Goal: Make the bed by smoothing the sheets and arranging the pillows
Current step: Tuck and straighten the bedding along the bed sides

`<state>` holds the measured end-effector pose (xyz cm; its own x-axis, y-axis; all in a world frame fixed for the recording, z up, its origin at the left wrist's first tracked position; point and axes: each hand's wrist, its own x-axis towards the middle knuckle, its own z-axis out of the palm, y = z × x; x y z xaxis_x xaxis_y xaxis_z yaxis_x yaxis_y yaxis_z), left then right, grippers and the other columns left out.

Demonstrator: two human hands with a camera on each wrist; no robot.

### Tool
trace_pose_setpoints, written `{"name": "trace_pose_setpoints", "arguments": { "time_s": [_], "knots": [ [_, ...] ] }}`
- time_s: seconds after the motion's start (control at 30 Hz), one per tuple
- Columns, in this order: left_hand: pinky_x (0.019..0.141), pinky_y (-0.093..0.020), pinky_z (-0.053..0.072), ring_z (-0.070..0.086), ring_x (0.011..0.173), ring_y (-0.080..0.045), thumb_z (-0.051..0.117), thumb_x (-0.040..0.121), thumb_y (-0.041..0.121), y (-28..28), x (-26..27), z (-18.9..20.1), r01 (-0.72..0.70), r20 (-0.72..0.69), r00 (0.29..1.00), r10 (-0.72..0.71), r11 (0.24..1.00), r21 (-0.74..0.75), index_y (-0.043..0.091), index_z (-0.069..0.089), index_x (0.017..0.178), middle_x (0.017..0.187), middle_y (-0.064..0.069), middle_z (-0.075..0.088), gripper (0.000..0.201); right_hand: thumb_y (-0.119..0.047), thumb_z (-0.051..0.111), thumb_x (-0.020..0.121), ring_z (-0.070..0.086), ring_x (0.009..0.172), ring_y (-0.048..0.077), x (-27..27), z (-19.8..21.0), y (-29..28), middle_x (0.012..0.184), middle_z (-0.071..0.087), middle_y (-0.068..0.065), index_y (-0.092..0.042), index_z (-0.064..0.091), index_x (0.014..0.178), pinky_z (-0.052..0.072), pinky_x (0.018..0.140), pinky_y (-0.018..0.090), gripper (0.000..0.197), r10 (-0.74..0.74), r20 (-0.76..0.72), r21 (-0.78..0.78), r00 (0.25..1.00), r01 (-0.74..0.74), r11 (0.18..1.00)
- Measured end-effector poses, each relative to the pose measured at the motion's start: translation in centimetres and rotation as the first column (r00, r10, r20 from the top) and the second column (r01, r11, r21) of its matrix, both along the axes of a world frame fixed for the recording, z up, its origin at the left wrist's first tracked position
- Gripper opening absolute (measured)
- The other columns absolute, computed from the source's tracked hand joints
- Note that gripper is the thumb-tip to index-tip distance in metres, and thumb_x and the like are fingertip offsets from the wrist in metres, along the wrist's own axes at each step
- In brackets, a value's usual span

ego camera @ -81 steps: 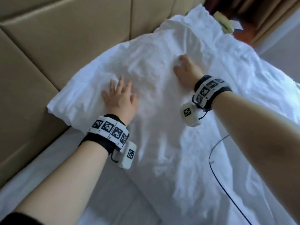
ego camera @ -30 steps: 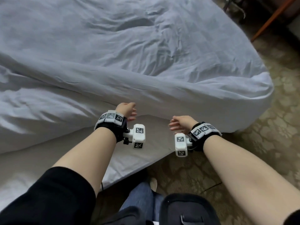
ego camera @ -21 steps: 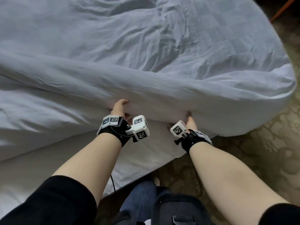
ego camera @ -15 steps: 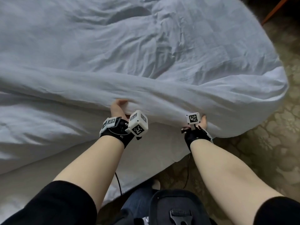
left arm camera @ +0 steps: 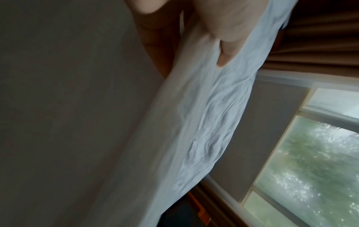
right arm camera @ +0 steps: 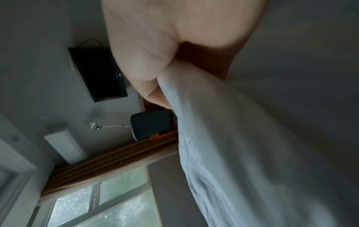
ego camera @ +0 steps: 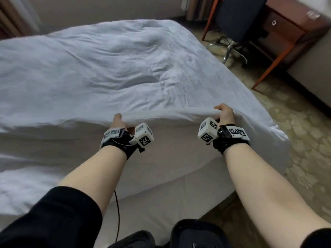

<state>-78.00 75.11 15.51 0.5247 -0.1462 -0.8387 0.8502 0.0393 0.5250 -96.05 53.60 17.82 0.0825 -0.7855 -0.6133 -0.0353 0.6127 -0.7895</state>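
Gripping the near edge of the white duvet (ego camera: 125,68), the left hand (ego camera: 117,122) and right hand (ego camera: 226,113) each curl their fingers around a fold of its fabric and hold it lifted above the bed (ego camera: 161,203). The duvet spreads wrinkled across the bed toward the far wall. At far right a black office chair (ego camera: 238,18) stands by a wooden desk (ego camera: 293,27) on patterned carpet (ego camera: 295,131).
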Motion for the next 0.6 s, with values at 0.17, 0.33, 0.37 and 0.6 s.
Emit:
{"name": "trace_pose_setpoints", "arguments": {
  "time_s": [0.17, 0.33, 0.37, 0.6],
  "knots": [
    [0.074, -0.028, 0.044, 0.054, 0.095, -0.029, 0.063, 0.085, 0.035, -1.5, 4.8, 0.9, 0.006, 0.320, 0.944, -0.075, 0.977, 0.212, 0.014, 0.036, 0.137, 0.124, -0.006, 0.052, 0.062, -0.020, 0.056, 0.072, 0.037, 0.041, 0.021, 3.9, 0.6, -4.6, 0.053, 0.033, 0.001, -0.017, 0.034, 0.061, 0.038, 0.042, 0.015, 0.025, -0.023, 0.078, -0.033, 0.997, 0.026, 0.999],
    [0.045, -0.016, 0.045, 0.052, 0.065, -0.010, 0.041, 0.099, 0.027, -6.0, 12.1, 1.7, -0.233, 0.381, 0.906, 0.185, 0.969, 0.084, 0.010, 0.042, 0.140, 0.139, -0.010, 0.051, 0.044, -0.019, 0.054, 0.076, 0.047, 0.043, 0.020, 9.5, 0.6, -11.4, 0.044, 0.045, -0.002, -0.018, 0.042, 0.057, 0.041, 0.044, 0.016, 0.023, 0.002, 0.248, -0.055, 0.969, 0.012, 0.998],
    [0.048, -0.017, 0.047, 0.053, 0.066, -0.010, 0.042, 0.099, 0.027, -7.1, 13.7, 2.4, -0.216, 0.426, 0.891, 0.156, 0.971, 0.098, 0.010, 0.041, 0.140, 0.139, -0.010, 0.050, 0.044, -0.019, 0.054, 0.076, 0.051, 0.047, 0.020, 10.9, 0.9, -12.9, 0.049, 0.050, -0.002, -0.018, 0.046, 0.058, 0.043, 0.046, 0.017, 0.020, 0.020, 0.294, -0.067, 0.956, 0.000, 0.998],
    [0.102, -0.040, 0.036, 0.048, 0.119, -0.037, 0.062, 0.088, 0.033, -13.5, 24.2, 6.1, -0.126, 0.646, 0.645, -0.409, 0.776, 0.618, 0.015, 0.027, 0.142, 0.137, -0.017, 0.039, 0.067, -0.025, 0.059, 0.078, 0.062, 0.054, 0.018, 23.2, 3.9, -22.4, 0.066, 0.063, 0.002, -0.015, 0.059, 0.073, 0.050, 0.052, 0.022, 0.012, 0.154, 0.428, -0.228, 0.891, -0.059, 0.972]
  ]
}}
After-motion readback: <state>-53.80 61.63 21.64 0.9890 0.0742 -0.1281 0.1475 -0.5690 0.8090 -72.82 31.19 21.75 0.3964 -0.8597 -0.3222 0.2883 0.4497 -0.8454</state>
